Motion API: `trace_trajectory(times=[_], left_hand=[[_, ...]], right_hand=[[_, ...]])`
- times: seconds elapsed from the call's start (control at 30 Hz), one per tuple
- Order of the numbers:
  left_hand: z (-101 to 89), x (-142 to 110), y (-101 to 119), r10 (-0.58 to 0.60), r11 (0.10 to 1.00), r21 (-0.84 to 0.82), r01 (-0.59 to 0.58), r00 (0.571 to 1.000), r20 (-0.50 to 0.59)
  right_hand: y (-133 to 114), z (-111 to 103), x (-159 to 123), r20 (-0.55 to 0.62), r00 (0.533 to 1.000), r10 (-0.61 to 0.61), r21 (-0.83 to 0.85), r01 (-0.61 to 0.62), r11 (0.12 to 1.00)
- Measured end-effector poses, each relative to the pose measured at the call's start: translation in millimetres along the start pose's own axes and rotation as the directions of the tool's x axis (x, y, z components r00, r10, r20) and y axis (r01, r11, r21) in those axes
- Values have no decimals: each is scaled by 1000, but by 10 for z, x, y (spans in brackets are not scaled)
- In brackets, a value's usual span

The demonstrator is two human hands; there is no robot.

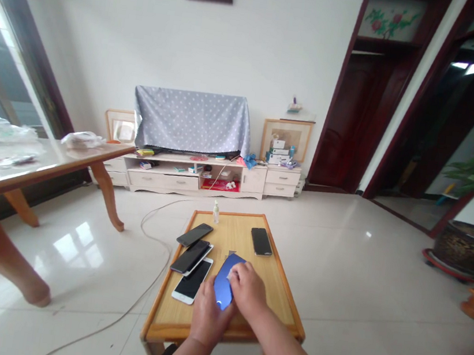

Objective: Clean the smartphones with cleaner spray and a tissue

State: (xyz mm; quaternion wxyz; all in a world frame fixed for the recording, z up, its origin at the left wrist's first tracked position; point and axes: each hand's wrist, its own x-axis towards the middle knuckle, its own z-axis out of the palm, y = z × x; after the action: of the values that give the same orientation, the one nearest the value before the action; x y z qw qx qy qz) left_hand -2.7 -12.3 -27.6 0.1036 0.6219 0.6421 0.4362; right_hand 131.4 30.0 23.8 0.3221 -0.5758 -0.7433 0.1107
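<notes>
A shiny blue phone [222, 286] is gripped from below and the sides by my left hand [206, 316], above the near part of the small wooden table [234, 232]. My right hand [247, 288] is closed over the phone's surface, pinching a small whitish wipe [232, 274] against it. Just left of my hands lies a white-framed phone [192, 282] with a dark screen. Beyond it, a dark phone [189, 257] overlaps another white-edged one, and a further dark phone [195, 234] touches this group. A black phone [261, 242] lies alone at the right.
A small clear spray bottle [216, 214] stands at the table's far edge. On the left is a larger table [104, 154] with plastic bags. A cable [154, 236] runs across the floor. A low white cabinet [162, 180] lines the wall, and a potted plant [467, 248] stands right.
</notes>
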Motion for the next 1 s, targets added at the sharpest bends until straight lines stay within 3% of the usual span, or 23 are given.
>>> trace_trajectory(times=[0.1,0.23,0.3,0.37,0.43,0.47,0.53,0.6,0.63,0.73,0.8,0.87,1.0], left_hand=[[3,-2,3,64,997,38,-64,998,0],[-9,32,40,125,991,62,-122,992,-31],[-20,60,80,132,990,56,-129,990,-45],[-33,90,123,117,993,25,-116,992,-48],[-48,121,153,65,996,-57,-67,997,-33],[-57,138,161,18,992,-124,-20,1000,-15],[-76,177,163,-110,939,-319,128,991,74],[-103,225,162,-252,775,-537,333,942,221],[-122,249,166,-300,646,-633,427,904,303],[-204,317,211,-297,210,-783,586,801,520],[-269,346,264,-214,10,-787,617,770,601],[-326,360,318,-144,-84,-770,633,757,638],[-394,362,380,-86,-137,-752,645,749,657]], right_hand=[[77,-98,88,-62,996,62,-22,-64,998],[-33,-141,-28,14,996,-89,-9,89,996],[-63,-187,-39,-8,994,-108,26,108,994],[3,-274,37,-102,995,-22,102,32,994],[152,-381,163,-212,968,131,280,-68,957],[239,-432,226,-232,946,228,433,-109,895],[394,-507,319,-163,893,420,737,-173,654],[486,-539,360,-39,861,507,888,-203,413],[504,-541,363,4,857,516,915,-211,344],[471,-521,343,48,867,496,935,-213,283],[406,-505,324,74,878,473,948,-209,239],[330,-494,305,103,893,438,959,-205,194],[193,-473,271,130,921,367,963,-205,173]])
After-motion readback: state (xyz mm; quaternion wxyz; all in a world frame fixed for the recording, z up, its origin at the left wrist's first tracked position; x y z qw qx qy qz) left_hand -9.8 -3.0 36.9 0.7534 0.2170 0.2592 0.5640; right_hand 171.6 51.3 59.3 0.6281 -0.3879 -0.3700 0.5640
